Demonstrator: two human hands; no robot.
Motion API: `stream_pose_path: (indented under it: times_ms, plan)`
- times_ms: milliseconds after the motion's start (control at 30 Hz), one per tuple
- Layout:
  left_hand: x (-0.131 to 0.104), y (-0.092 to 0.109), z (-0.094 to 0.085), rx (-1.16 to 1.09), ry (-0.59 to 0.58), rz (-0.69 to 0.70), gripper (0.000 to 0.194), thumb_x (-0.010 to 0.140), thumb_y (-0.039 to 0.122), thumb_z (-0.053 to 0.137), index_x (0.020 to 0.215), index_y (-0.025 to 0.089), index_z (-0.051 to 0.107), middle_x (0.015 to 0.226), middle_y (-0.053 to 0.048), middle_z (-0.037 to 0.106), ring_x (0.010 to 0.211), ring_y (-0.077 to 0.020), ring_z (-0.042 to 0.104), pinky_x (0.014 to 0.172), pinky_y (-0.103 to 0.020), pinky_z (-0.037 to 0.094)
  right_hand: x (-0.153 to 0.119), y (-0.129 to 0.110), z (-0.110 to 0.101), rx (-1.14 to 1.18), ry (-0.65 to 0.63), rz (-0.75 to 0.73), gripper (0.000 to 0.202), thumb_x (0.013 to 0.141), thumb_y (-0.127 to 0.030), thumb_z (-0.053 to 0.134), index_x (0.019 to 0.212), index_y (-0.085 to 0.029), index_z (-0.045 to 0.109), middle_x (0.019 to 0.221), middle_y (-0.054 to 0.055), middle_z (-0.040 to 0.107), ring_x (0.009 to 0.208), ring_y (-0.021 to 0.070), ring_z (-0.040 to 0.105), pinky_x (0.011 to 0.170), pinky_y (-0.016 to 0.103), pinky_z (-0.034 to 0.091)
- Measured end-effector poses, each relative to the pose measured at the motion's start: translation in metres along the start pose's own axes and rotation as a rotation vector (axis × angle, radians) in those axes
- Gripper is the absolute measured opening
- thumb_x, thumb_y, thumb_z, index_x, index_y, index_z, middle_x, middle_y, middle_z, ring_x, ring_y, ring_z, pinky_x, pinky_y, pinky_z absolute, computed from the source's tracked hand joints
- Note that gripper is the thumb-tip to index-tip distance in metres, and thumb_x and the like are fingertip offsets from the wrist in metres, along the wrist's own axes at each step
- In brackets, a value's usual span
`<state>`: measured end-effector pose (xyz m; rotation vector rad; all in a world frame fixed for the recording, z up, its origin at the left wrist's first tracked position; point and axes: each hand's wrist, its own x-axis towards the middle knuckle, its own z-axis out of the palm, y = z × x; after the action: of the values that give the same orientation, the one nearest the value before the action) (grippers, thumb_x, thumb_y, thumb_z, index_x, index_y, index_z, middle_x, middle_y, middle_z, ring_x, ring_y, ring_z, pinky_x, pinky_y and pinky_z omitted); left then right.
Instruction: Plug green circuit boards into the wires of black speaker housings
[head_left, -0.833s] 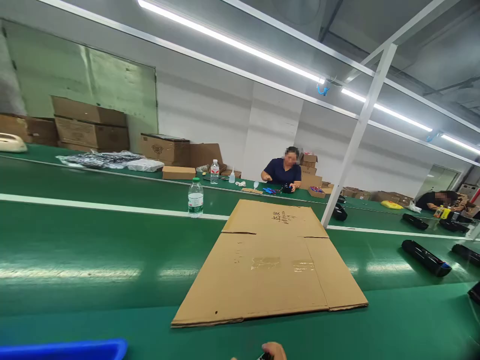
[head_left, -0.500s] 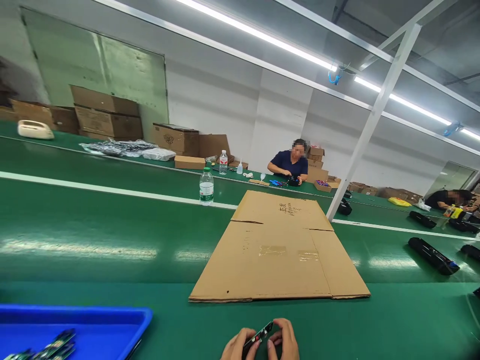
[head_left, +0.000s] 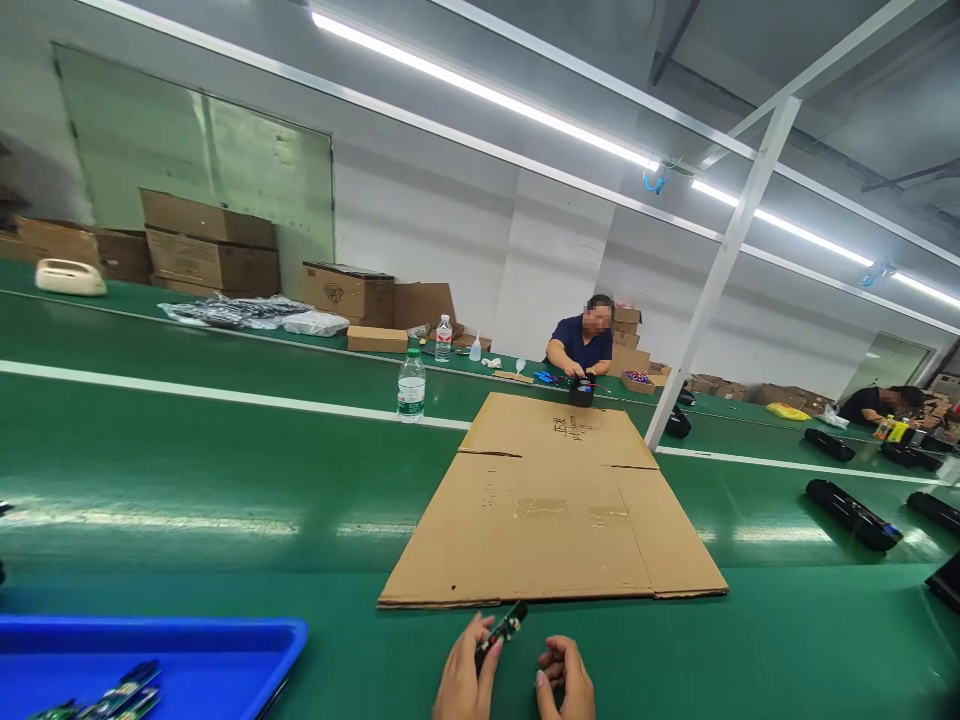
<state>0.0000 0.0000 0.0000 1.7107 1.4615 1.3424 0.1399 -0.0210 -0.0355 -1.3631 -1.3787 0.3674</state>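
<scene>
A small dark circuit board point(head_left: 504, 632) with light parts on it is pinched between the thumb and fingers of my left hand point(head_left: 466, 672), just below the cardboard's near edge. To its right, my right hand point(head_left: 566, 680) is apart from the board, its fingers curled inward with a gap to the thumb and nothing visible in them. A flat brown cardboard sheet point(head_left: 555, 545) lies on the green surface beyond both hands. At the lower left, a blue tray point(head_left: 225, 640) holds several green circuit boards point(head_left: 124, 695).
A water bottle point(head_left: 411, 387) stands left of the cardboard. A white post point(head_left: 720, 270) rises behind its right side. Black devices point(head_left: 853, 514) lie at the right. Across the bench a person point(head_left: 583, 345) handles a black object; another person sits far right.
My right hand has come away from the board, which stays in my left hand and now points further up. The person opposite has raised the black object. The view has shifted slightly.
</scene>
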Motion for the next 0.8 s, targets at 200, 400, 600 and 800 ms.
stream_pose_path:
  times_ms: [200,400,600,800]
  plan:
    - [0.074,-0.009,-0.001,0.001,0.200,0.033,0.031,0.077,0.043,0.037,0.092,0.020,0.052,0.111,-0.014,0.059,0.116,-0.0309,0.048,0.095,-0.052,0.039,0.004,-0.008,-0.001,0.034,-0.041,0.085,0.021,0.072,-0.021,0.045,0.092,-0.020,0.053,0.085,0.007,0.058,0.056,0.0137,0.055,0.050,0.024,0.045]
    - [0.093,-0.011,-0.008,-0.028,0.282,0.048,0.026,0.077,0.046,0.036,0.082,0.024,0.049,0.095,-0.012,0.061,0.099,-0.0310,0.058,0.086,-0.053,0.046,0.053,-0.016,-0.036,-0.273,-0.283,0.048,0.026,0.072,-0.014,0.044,0.096,-0.018,0.054,0.097,0.007,0.058,0.072,0.0140,0.059,0.059,0.023,0.048]
    - [0.083,-0.011,-0.005,-0.059,0.260,0.017,0.027,0.078,0.047,0.034,0.081,0.023,0.047,0.089,-0.012,0.066,0.086,-0.0305,0.064,0.072,-0.047,0.053,0.173,-0.009,-0.035,-0.488,-0.353,0.008,0.012,0.085,-0.020,0.049,0.089,-0.013,0.057,0.089,0.004,0.059,0.079,0.0144,0.057,0.075,0.033,0.046]
    - [0.083,-0.014,-0.004,-0.049,0.284,-0.043,0.026,0.082,0.045,0.031,0.081,0.024,0.047,0.083,-0.011,0.069,0.077,-0.0291,0.067,0.060,-0.040,0.054,0.264,-0.025,0.034,-0.644,-0.511,-0.092,0.027,0.085,-0.028,0.053,0.110,-0.016,0.052,0.120,0.007,0.049,0.105,0.0211,0.050,0.087,0.043,0.043]
